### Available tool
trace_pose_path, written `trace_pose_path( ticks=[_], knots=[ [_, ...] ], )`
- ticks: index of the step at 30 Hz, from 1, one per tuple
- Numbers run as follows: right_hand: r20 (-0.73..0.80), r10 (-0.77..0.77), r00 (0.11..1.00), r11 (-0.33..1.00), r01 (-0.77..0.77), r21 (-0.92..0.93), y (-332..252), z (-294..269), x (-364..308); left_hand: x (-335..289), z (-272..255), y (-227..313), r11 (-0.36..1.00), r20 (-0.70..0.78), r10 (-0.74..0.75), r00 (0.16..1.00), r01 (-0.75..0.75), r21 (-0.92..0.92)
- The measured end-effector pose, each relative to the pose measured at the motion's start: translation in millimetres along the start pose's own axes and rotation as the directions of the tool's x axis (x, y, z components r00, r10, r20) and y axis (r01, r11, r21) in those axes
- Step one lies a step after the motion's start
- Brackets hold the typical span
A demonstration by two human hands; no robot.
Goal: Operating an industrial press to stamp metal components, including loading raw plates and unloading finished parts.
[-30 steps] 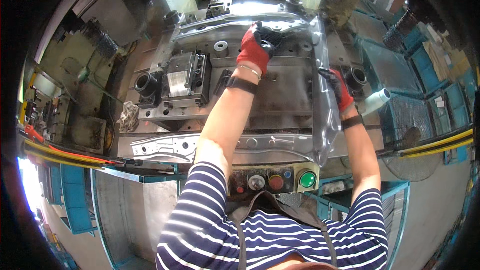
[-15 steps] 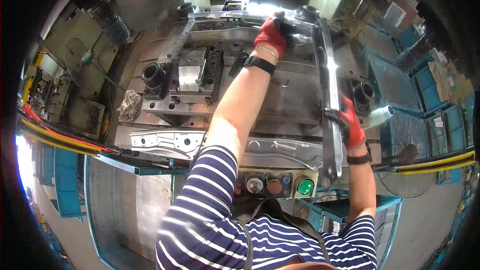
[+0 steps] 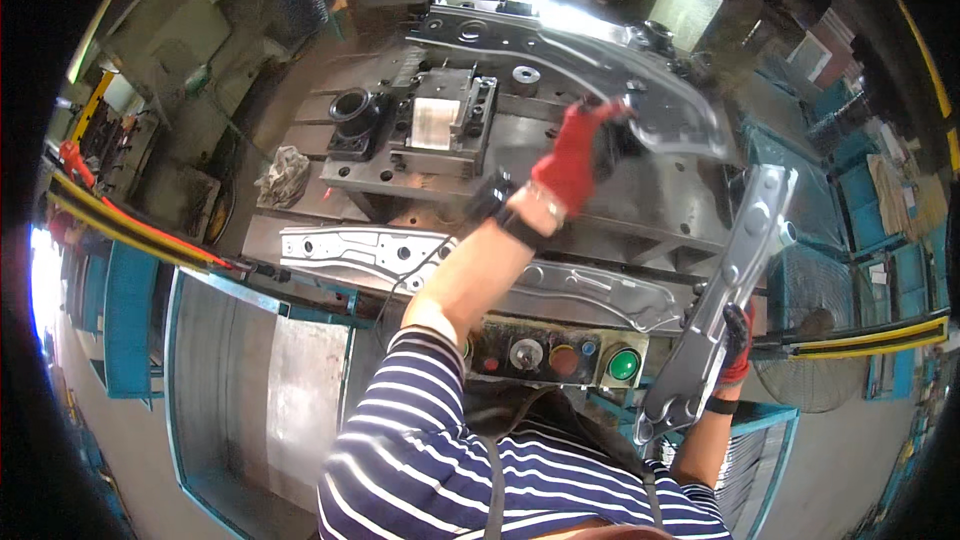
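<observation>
My left hand [image 3: 582, 152], in a red and black glove and blurred, is closed at the near edge of a grey stamped metal panel [image 3: 675, 105]. This panel slants over the back right of the metal die bed [image 3: 560, 155], its right end tipped toward me. At the right, my gloved right hand [image 3: 738, 340] grips the outer edge of another long stamped metal panel [image 3: 735, 250], which stands on a slant, its lower end near my body. Part of that hand is hidden behind the panel. Along the front edge lies a bright stamped strip [image 3: 365, 252] and a darker one [image 3: 600, 292].
A bright die block [image 3: 436, 124] and a round black post [image 3: 354, 112] stand left on the bed, near a crumpled rag [image 3: 284, 176]. The button box [image 3: 545, 356] sits in front. Blue-framed bins [image 3: 178, 390] stand below left, and yellow-black bars flank both sides.
My left hand has come nearer and rightward from the bed's far edge, the far panel swinging with it. My right hand has lowered and turned its panel, whose face now shows. The view has shifted.
</observation>
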State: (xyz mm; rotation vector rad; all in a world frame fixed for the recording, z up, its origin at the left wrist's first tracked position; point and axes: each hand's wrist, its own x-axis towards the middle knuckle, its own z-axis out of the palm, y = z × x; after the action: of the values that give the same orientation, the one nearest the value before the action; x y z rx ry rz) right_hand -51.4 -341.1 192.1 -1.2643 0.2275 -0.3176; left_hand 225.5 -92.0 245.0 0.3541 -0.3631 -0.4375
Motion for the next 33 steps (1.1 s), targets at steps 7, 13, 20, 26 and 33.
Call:
trace_pose_path(
  ticks=[7,13,20,26,33],
  knots=[
    [0.044,0.175,0.984,0.982,-0.178,0.056,12.3,-14.8,-27.1,-156.5,-11.1,-21.4,0.860,-0.174,0.070,0.982,0.029,0.509],
    [-0.041,0.169,0.985,0.981,-0.172,-0.088,30.0,-13.5,-28.6,-232.2,-24.7,-8.8,0.716,-0.202,0.221,0.954,-0.018,0.698],
    [0.170,0.302,0.938,0.951,-0.309,0.012,24.0,17.6,-14.7,-275.9,21.1,30.4,0.646,-0.299,0.294,0.908,0.042,0.762],
    [0.226,0.244,0.943,0.968,-0.249,-0.007,8.5,36.2,-14.1,-288.3,52.0,40.9,0.739,-0.413,0.218,0.884,0.126,0.662],
    [0.251,0.171,0.953,0.985,-0.174,-0.014,-0.6,58.1,-21.8,-305.5,76.5,63.7,0.689,-0.310,0.252,0.917,0.055,0.723]
  ],
)
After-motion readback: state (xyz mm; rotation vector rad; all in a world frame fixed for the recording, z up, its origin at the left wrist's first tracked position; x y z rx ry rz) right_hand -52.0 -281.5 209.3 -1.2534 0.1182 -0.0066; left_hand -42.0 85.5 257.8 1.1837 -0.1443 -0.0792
